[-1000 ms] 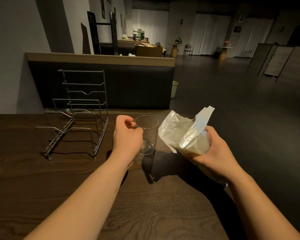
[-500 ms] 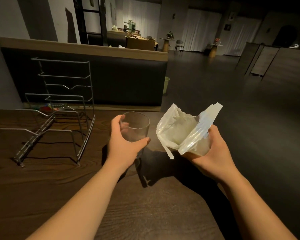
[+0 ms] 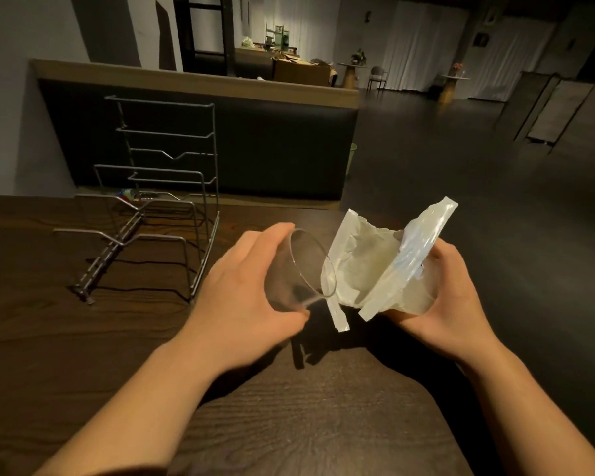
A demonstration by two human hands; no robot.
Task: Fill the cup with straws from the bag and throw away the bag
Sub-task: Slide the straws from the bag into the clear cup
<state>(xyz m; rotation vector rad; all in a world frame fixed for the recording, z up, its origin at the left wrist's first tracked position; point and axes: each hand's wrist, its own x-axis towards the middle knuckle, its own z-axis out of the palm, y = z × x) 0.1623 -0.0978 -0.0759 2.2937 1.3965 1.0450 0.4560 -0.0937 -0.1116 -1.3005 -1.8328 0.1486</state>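
Left hand (image 3: pixel 241 297) grips tilted cup (image 3: pixel 298 269); right hand (image 3: pixel 450 304) holds unlabelled bag (image 3: pixel 375 266).

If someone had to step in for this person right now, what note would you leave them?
Left hand: holds the clear cup tipped on its side, mouth toward the bag.
Right hand: holds the torn-open plastic bag, opening toward the cup.
Both are held above the wooden table.
Done: bag opened, cup picked up. No straws show in the cup.
Left: get the straws into the cup, stand it up, bin the bag.
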